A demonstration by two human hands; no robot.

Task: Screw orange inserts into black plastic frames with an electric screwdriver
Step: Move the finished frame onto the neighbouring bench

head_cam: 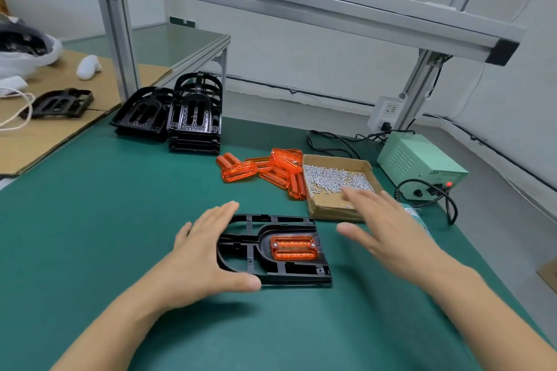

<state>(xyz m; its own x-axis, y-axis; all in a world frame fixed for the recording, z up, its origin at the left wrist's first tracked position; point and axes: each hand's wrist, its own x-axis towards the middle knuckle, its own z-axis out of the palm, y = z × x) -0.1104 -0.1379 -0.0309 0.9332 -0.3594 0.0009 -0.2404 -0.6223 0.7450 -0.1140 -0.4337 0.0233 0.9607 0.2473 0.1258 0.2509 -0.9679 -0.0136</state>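
A black plastic frame (272, 250) lies flat on the green mat in front of me. An orange insert (294, 247) sits in its recess, with a screw head showing at each upper corner. My left hand (205, 253) rests at the frame's left end, fingers straight along the far edge and thumb along the near edge. My right hand (388, 229) hovers open and blurred to the right of the frame, over the near corner of the screw box (337, 205). Only a teal tip of the screwdriver (417, 217) shows behind that hand.
Loose orange inserts (265, 169) lie behind the frame, left of the cardboard box of silver screws. Two stacks of black frames (180, 117) stand at the back. A pale green power supply (422, 166) with cables sits at the right. Cardboard with another frame (60, 103) lies far left.
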